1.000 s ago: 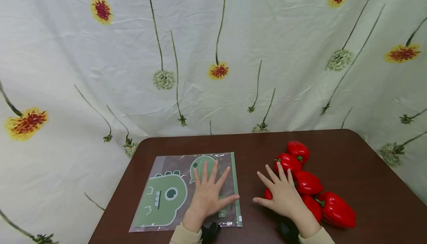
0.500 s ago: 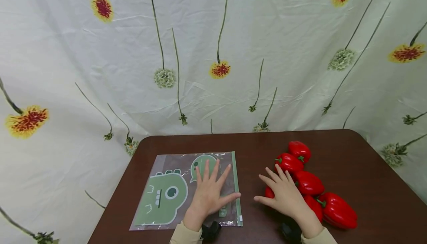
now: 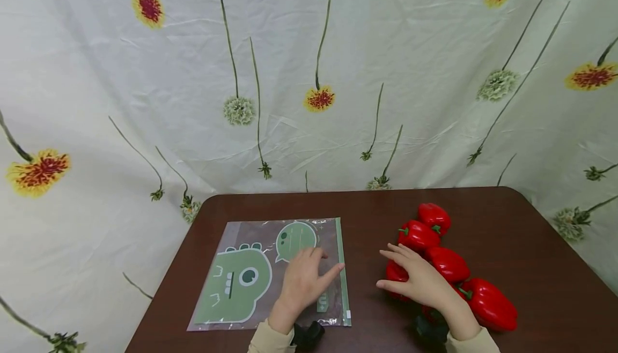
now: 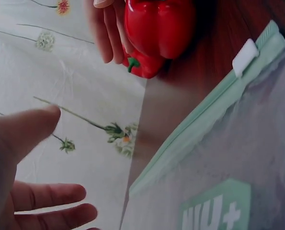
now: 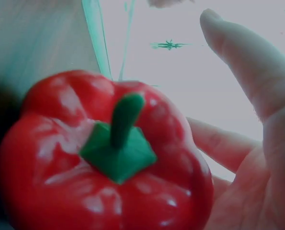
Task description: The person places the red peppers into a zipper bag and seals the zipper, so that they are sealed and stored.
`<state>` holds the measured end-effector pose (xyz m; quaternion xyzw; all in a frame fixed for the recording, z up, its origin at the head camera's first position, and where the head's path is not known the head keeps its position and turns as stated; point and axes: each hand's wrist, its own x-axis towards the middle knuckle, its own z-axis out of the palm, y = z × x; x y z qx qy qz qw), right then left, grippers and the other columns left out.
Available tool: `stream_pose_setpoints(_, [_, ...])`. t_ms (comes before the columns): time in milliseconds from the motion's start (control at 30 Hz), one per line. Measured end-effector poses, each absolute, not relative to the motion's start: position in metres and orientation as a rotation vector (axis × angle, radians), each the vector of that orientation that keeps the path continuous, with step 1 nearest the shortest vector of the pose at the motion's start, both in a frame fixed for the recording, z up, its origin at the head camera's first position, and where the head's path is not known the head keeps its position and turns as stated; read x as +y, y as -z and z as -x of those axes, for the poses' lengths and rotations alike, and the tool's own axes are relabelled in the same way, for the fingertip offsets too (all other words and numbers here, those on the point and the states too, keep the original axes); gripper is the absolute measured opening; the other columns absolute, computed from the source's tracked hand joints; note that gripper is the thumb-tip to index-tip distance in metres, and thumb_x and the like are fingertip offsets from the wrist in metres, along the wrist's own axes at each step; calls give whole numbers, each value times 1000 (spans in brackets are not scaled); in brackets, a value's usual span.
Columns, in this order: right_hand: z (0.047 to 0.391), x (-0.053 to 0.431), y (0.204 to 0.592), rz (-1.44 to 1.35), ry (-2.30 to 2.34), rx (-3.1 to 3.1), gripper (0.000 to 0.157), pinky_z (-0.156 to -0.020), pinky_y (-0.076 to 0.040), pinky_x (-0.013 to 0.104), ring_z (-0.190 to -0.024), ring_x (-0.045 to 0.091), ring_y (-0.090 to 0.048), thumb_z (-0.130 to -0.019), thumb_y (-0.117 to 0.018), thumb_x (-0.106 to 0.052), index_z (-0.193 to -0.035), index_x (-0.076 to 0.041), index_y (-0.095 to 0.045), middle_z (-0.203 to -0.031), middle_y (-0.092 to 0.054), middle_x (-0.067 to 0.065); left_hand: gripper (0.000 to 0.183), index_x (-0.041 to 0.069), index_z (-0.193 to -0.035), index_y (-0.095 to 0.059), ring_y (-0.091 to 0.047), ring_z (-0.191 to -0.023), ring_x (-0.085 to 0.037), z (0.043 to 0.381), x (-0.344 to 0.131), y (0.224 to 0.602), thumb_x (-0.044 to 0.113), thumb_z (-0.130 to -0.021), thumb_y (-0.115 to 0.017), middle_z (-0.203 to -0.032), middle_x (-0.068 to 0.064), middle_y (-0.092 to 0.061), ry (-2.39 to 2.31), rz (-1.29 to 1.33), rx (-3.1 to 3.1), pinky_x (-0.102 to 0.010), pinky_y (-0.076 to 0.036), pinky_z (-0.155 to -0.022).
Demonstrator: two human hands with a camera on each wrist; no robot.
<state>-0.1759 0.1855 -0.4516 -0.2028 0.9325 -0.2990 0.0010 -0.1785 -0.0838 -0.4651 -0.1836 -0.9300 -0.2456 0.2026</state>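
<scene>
My left hand (image 3: 300, 283) hovers over the right part of a clear zip bag (image 3: 203, 310) with a green dinosaur print, its fingers loosely bent and thumb out. The left wrist view shows the bag's pale green zip strip (image 4: 195, 124) and white slider (image 4: 245, 57), apart from that hand. My right hand (image 3: 422, 278) lies over several red bell peppers, thumb and fingers spread apart. One bell pepper (image 3: 397, 271) shows between its thumb and fingers. Up close in the right wrist view, a bell pepper (image 5: 46, 153) with a green stem (image 5: 125, 120) hides part of the hand.
Other red bell peppers lie to the right: one at the back (image 3: 433, 218), one before it (image 3: 418, 236), another (image 3: 448, 265) and a large one (image 3: 491, 304). The brown table (image 3: 367, 208) ends at a white flower-printed cloth (image 3: 270, 144). Black wrist cameras sit below both hands.
Both hands had spread, straight fingers over the same spots. The left fingers have bent and drawn back towards me; the right hand has turned slightly and its fingers have drawn together. Bag and peppers stay put.
</scene>
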Motion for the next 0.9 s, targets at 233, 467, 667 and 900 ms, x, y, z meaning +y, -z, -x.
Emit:
stream_pose_setpoints(233, [176,192,446,670,1055,2828,75,-92,-40,57,-128,39,-36,-75,-72,-52,-133,-8,-51,-140,-43,17,32,19,-70,-57,-46,-55,-3,178,-79,469,47,-85,-62,-64,11,-54,963,423,-2644,-19,-35,-49])
stream_pose_setpoints(467, [176,198,444,583,1104,2760,78,-90,-42,57,-125,37,-40,-72,-77,-42,-136,-8,-47,-141,-41,18,39,19,-65,-55,-42,-52,-2,180,-71,479,53,-81,-63,-59,13,-49,1113,290,-2719,-21,-34,-48])
stream_pose_setpoints(667, [176,205,443,565,1114,2723,80,-87,-44,54,-122,38,-42,-72,-79,-38,-137,-8,-44,-141,-40,18,40,20,-60,-54,-41,-48,-3,179,-62,488,54,-76,-67,-53,14,-47,1073,207,-2770,-22,-33,-45])
stream_pose_setpoints(900, [181,213,445,548,1128,2672,80,-82,-46,47,-116,34,-45,-72,-79,-34,-138,-9,-43,-138,-43,15,40,20,-58,-54,-42,-38,-4,179,-56,493,53,-71,-72,-41,13,-45,1118,117,-2807,-25,-32,-40])
